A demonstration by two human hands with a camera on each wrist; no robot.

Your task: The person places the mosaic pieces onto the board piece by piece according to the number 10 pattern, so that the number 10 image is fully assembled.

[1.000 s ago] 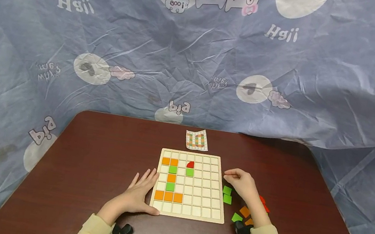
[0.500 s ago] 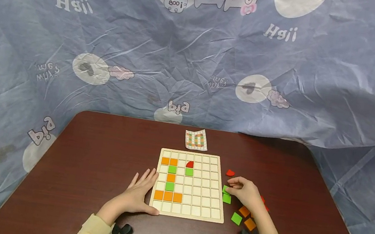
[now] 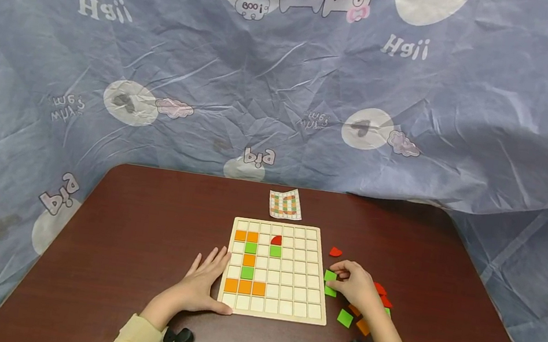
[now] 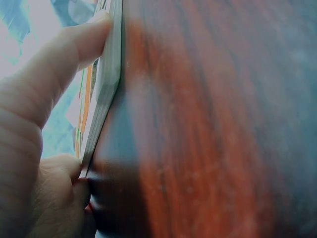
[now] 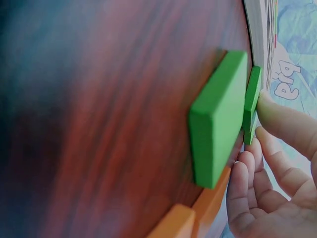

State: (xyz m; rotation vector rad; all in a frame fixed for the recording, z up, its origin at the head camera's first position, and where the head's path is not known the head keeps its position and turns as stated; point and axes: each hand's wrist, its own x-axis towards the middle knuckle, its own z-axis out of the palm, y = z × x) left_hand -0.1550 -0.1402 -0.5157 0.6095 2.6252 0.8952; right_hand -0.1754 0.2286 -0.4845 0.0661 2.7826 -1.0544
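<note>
In the head view my left hand (image 3: 197, 286) rests at the left edge of a cream grid board (image 3: 288, 308), thumb on its near left corner. The left wrist view shows the thumb (image 4: 84, 42) against the board's edge. My right hand (image 3: 358, 285) is just right of the board, its thumb and forefinger at two green square tiles (image 3: 330, 275). In the right wrist view the thumb touches the nearer green tile (image 5: 251, 96); whether it is gripped is not clear. Orange tiles (image 3: 249, 260), green ones and a red quarter-circle piece (image 3: 277, 241) sit in the grid.
Beyond the board lies a printed pattern card (image 3: 285, 204). A red rounded piece (image 3: 335, 252) lies alone right of the board. Another green tile (image 3: 345, 318), orange tiles (image 3: 363, 327) and red pieces (image 3: 383, 294) lie around the right forearm. Behind the dark table hangs a blue-grey cloth (image 3: 194, 142).
My right hand has moved back toward me and slightly right, from beside the board to the green tiles. A red piece has come into view where its fingers were. My left hand stays put.
</note>
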